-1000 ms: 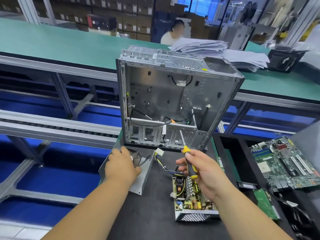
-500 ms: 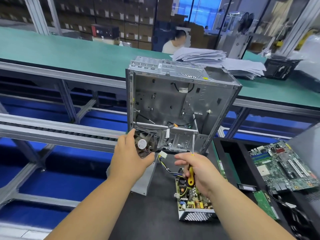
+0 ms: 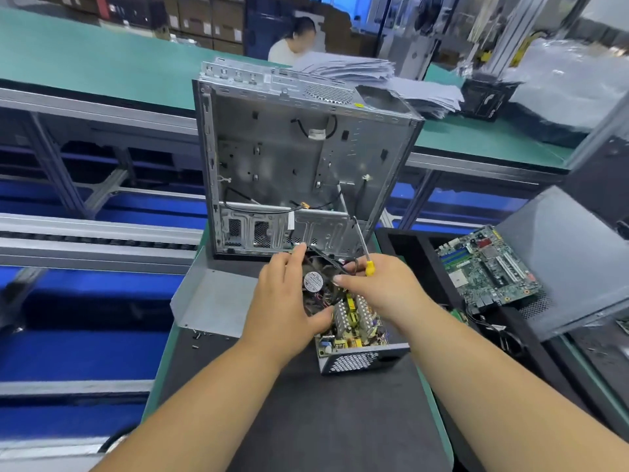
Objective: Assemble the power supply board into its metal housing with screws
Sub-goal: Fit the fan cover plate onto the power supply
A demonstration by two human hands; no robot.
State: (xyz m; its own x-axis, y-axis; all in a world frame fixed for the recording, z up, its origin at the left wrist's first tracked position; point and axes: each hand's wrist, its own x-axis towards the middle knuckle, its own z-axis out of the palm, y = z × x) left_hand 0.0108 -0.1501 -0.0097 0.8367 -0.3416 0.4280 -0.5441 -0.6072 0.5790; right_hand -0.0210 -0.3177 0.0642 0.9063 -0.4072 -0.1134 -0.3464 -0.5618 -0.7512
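Yellow and green parts crowd the board point(image 3: 354, 321), which sits inside its housing point(image 3: 360, 361), a low grey box with a perforated front wall, lying on the dark mat point(image 3: 306, 420) of the counter point(image 3: 163, 362) just ahead of the person. Its long axis runs away from the camera, toward the open case point(image 3: 299, 158) standing upright behind it. Over the far end of the board a black fan point(image 3: 315, 284) is held up, label facing the camera; the left hand point(image 3: 286, 308) is clamped on it, thumb under the near edge and fingers over the top. The right hand point(image 3: 377, 284) is closed round a screwdriver point(image 3: 362, 248) with a yellow handle, shaft pointing up and away, while its fingertips touch the fan's right edge. Both hands lie directly above the board, the right one nearer its middle, so by my reading any driving of screws means bringing the tip down and toward the person. The far half of the board is hidden by fan and hands, and no screw holes can be made out. Small dark bits on the mat point(image 3: 199, 335) near a bent grey cover point(image 3: 211, 301) to the left may be screws; too small to tell. A motherboard point(image 3: 486, 267) lies well apart on the right
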